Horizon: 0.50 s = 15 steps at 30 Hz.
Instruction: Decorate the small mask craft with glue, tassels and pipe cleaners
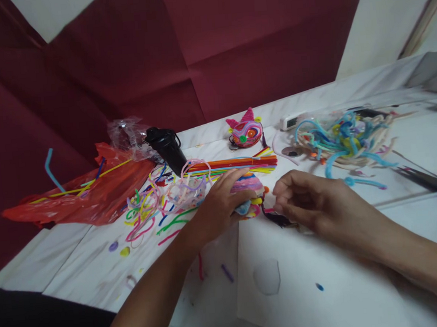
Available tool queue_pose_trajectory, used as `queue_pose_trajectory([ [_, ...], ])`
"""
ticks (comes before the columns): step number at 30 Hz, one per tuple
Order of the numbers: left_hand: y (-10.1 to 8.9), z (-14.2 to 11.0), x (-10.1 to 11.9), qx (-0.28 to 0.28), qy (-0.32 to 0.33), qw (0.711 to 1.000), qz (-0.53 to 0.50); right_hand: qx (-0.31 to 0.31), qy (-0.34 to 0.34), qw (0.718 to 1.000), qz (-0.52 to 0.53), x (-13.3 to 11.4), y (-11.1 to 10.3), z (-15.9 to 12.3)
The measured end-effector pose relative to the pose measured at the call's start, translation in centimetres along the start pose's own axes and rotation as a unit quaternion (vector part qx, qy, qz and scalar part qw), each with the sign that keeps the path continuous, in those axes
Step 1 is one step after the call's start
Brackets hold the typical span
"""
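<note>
My left hand (221, 203) is wrapped round a colourful pipe-cleaner craft piece (247, 184) with pink, blue and yellow stripes. Its lower side shows a blue and a yellow part, and the palm hides the rest. A dark tassel (276, 218) hangs beside the piece, between my two hands. Just to the right, my right hand (308, 199) has its fingers curled and brought together near the thumb. Whatever may be between those fingertips is too small to see. Behind my hands lies a bundle of coloured pipe cleaners (226, 165).
A finished-looking pink-eared craft mask (246, 131) stands at the back. Left are a black bottle (167, 150), a red plastic bag (88, 194) and loose pipe cleaners (177, 222). Right are a tangled pile (347, 135) and dark scissors (430, 182). White paper (297, 293) lies in front.
</note>
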<state>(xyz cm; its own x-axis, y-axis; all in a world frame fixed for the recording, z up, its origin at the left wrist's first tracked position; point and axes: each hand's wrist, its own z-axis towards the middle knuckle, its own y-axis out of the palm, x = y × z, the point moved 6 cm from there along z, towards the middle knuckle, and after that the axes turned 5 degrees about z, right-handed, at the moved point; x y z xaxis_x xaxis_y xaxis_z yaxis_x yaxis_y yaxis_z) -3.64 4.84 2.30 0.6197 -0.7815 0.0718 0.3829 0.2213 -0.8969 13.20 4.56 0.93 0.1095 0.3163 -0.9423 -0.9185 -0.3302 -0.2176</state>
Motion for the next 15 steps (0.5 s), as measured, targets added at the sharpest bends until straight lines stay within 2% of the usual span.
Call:
queue_pose_trajectory([
  [7,-0.1,0.1,0.1,-0.002,-0.002,1.0,-0.001,-0.022,-0.009,0.999,-0.036,-0.9,0.5,-2.4],
  [13,-0.1,0.1,0.2,0.011,0.009,1.0,-0.002,-0.052,0.01,0.996,-0.074,-1.8,-1.3,-4.0],
  [15,-0.2,0.1,0.2,0.018,0.012,1.0,-0.002,-0.075,0.006,0.992,-0.1,-1.8,-1.1,-5.3],
])
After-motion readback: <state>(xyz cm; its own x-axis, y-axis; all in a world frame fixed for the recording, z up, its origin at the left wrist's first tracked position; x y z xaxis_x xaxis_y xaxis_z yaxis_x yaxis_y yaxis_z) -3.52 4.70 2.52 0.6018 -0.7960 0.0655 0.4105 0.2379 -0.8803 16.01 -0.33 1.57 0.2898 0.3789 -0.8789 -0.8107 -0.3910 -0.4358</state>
